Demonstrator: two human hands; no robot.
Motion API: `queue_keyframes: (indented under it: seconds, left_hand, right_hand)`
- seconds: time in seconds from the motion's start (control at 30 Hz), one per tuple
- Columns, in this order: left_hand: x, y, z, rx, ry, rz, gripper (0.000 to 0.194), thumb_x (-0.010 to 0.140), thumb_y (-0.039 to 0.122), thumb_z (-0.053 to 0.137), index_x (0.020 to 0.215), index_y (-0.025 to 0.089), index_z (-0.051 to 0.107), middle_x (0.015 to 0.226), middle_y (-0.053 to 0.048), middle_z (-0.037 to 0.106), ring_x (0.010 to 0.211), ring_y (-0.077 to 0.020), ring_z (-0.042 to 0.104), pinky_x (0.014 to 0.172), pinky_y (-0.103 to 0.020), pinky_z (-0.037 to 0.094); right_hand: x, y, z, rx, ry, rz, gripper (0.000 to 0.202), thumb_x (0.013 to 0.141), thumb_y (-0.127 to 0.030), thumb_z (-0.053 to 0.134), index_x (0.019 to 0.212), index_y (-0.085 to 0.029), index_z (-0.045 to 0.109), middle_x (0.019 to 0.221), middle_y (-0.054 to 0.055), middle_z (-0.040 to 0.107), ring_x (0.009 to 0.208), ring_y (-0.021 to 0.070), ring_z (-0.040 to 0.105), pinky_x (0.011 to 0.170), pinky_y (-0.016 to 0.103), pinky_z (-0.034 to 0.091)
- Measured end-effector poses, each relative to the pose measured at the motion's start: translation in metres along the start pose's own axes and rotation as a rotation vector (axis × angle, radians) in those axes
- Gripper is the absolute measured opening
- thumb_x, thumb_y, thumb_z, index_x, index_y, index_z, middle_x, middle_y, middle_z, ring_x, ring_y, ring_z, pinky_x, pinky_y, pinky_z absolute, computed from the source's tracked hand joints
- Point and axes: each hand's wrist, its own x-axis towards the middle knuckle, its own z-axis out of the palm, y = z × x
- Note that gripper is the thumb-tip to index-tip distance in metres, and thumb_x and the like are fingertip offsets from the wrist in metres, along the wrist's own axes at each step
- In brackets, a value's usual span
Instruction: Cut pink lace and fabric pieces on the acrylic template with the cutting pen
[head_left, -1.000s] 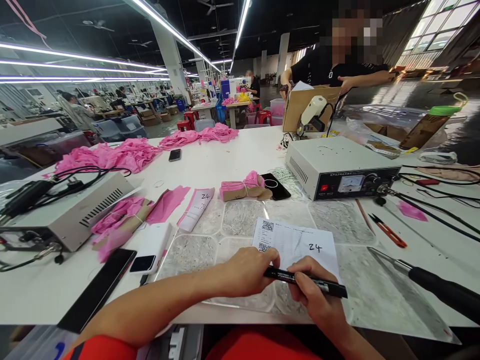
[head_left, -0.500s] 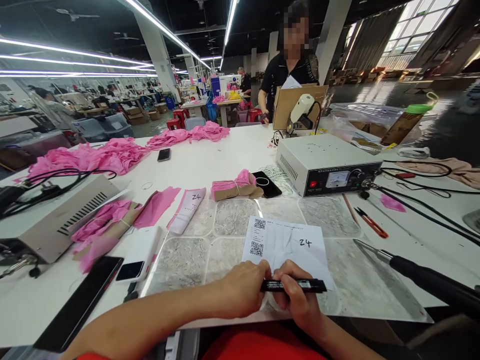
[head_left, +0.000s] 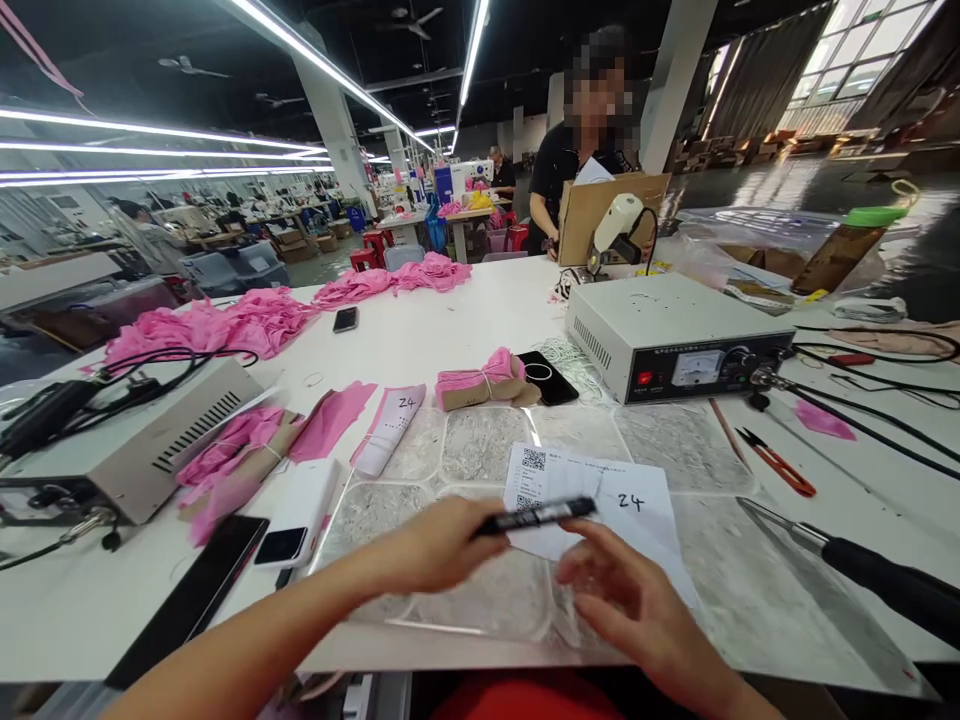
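Note:
A black marker (head_left: pixel 536 515) is held in my left hand (head_left: pixel 439 548), its far end pointing right over a printed sheet (head_left: pixel 646 535). The sheet carries QR codes and a handwritten "24". Just below the marker's end is my right hand (head_left: pixel 645 605), its fingers apart and nothing in them. Whether a fingertip touches the marker I cannot tell, as both are blurred. Under the sheet lies a grey, marble-patterned clear mat (head_left: pixel 480 595). Left of the sheet is a folded white-and-pink bundle (head_left: pixel 386 435) also marked "24".
Behind the mat sit a tied pink fabric bundle (head_left: pixel 469 388) and a black phone (head_left: pixel 555 385). A control box (head_left: pixel 679 320), orange snips (head_left: pixel 780 465) and a black-handled tool (head_left: pixel 877 575) are at right. Across the table a person (head_left: pixel 551 170) stands by a cardboard box (head_left: pixel 596 215).
My right hand has let go of the marker and opened. My left hand has lifted the marker and moved it leftward above the sheet. The view has shifted slightly.

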Motion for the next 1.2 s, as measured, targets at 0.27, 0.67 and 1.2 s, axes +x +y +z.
queue_keyframes:
  seconds: [0.27, 0.67, 1.2]
  left_hand:
    - [0.006, -0.151, -0.127, 0.385, 0.523, -0.82, 0.027, 0.091, 0.03, 0.043, 0.106, 0.012, 0.057, 0.105, -0.016, 0.065, 0.098, -0.0271, 0.061, 0.077, -0.034, 0.044]
    - [0.017, -0.198, -0.121, 0.419, 0.413, -0.786, 0.035, 0.082, 0.036, 0.051, 0.101, 0.011, 0.066, 0.111, -0.019, 0.066, 0.104, -0.0339, 0.061, 0.083, -0.04, 0.047]
    - [0.053, -0.032, 0.002, 0.084, 0.469, 0.142, 0.016, 0.084, 0.025, 0.054, 0.085, 0.021, 0.07, 0.088, -0.008, 0.068, 0.082, -0.0223, 0.062, 0.071, -0.029, 0.045]
  right_hand:
    - [0.082, -0.005, -0.078, -0.751, 0.217, -0.002, 0.028, 0.076, -0.043, 0.053, 0.088, -0.025, 0.072, 0.086, 0.004, 0.073, 0.07, 0.0217, 0.066, 0.061, 0.031, 0.049]
    - [0.238, -0.007, -0.074, -1.223, 0.238, 0.308, 0.044, 0.079, -0.046, 0.056, 0.105, -0.013, 0.068, 0.108, 0.019, 0.068, 0.101, 0.0338, 0.063, 0.076, 0.038, 0.047]
    - [0.245, -0.03, -0.069, -1.225, 0.361, 0.02, 0.04, 0.089, -0.024, 0.035, 0.109, 0.001, 0.06, 0.093, 0.031, 0.064, 0.092, 0.039, 0.064, 0.073, 0.047, 0.045]
